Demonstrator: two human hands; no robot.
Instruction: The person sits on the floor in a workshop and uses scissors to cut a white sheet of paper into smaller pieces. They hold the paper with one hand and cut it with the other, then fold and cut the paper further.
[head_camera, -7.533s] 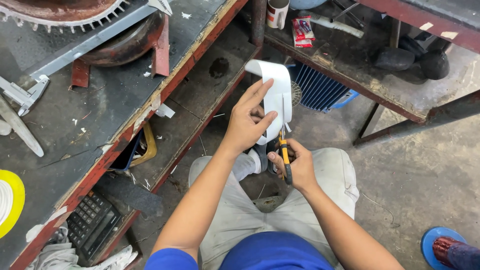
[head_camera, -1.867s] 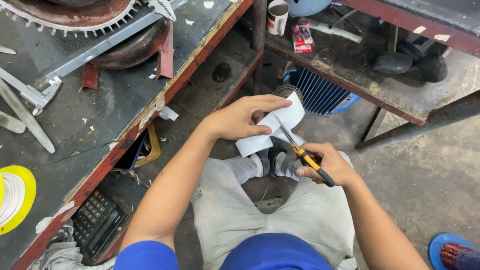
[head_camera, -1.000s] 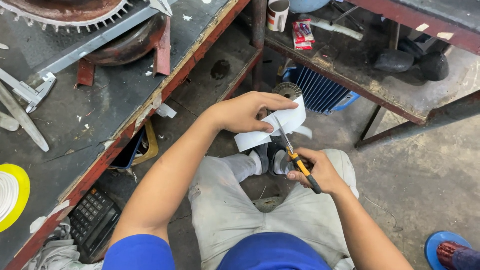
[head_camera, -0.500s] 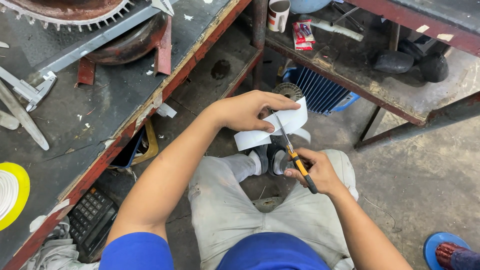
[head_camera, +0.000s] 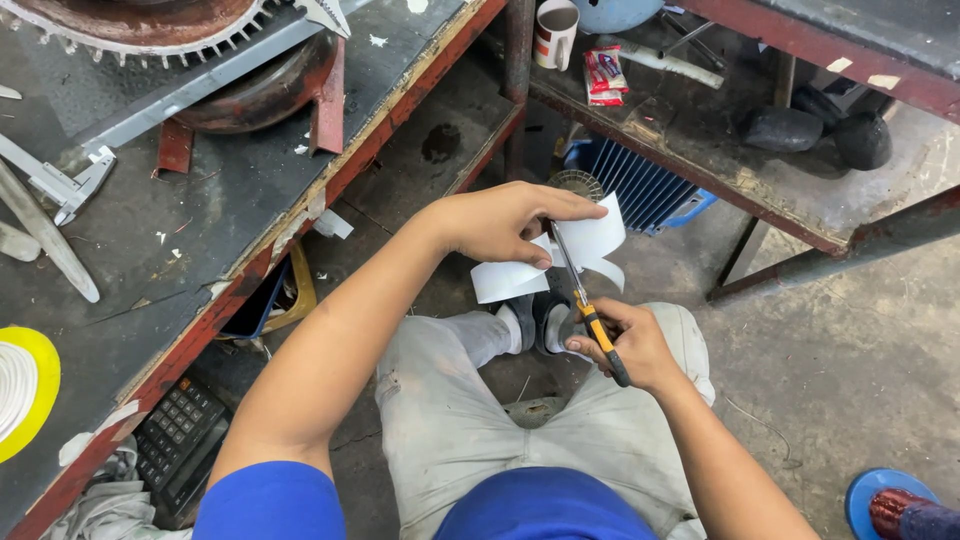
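- Landmark: the workbench (head_camera: 200, 230), a dark worn top with a red-painted edge, running along the left of the seated person.
- Left hand (head_camera: 500, 220) is out beyond the bench's red edge, on the floor side, above the person's knees. Fingers are curled down over the top of a white sheet (head_camera: 590, 240), pinching it; the hand is mostly closed on that sheet.
- The white sheet is held in the air off the bench edge. It curls, and one strip (head_camera: 505, 280) stretches back toward the bench under the left hand.
- Right hand (head_camera: 625, 345) is farther from the bench than the left hand, lower, over the right thigh. It is closed round the orange-and-black handles of a pair of scissors (head_camera: 585, 305).
- The scissors point up and toward the sheet; the metal blades meet the sheet just below the left fingers. How far apart the blades are cannot be told.
- On the bench: a rusty toothed round part (head_camera: 140, 20) at the far end, with a grey metal bar (head_camera: 190, 80) lying across it.
- At the near end of the bench, a yellow-rimmed roll of white tape (head_camera: 25, 390).
- Under the bench edge, a dark calculator (head_camera: 180, 445) on the lower shelf.
- Across from the bench, a blue finned casing (head_camera: 650, 185) sits on the floor beyond the sheet.
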